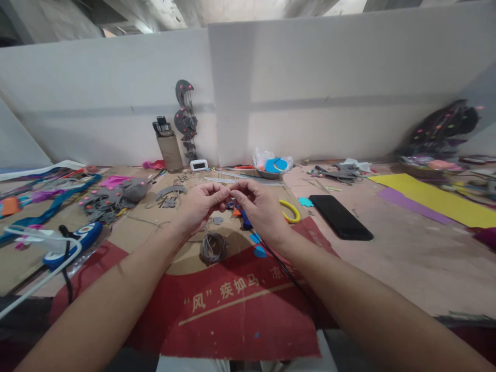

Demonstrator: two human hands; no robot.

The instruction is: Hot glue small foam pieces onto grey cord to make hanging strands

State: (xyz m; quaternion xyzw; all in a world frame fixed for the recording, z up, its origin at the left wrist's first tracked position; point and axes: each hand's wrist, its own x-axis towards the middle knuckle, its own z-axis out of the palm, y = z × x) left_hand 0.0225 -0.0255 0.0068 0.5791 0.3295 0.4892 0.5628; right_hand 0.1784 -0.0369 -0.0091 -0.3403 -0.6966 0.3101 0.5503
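My left hand (205, 202) and my right hand (261, 209) meet over the middle of the table, thumbs and forefingers pinched tip to tip. Whatever lies between the fingertips is too small to make out. Below them, a coil of grey cord (213, 248) rests on the red and brown cardboard (248, 330). Partly behind my right hand are a yellow ring-shaped handle (290, 212) and a dark blue tool (245, 221) with a black cable. Blue cut-out pieces (260, 251) lie under the right wrist. A small grey piece (217, 220) sits beneath the fingers.
A black phone (341, 217) lies at right, near yellow sheet material (437, 199). A bottle (169, 147) stands by the white partition (116, 93). At left are a blue-and-white power strip (73, 245) and grey felt-like pieces with pink dots (112, 199). A bowl (269, 173) holds blue pieces.
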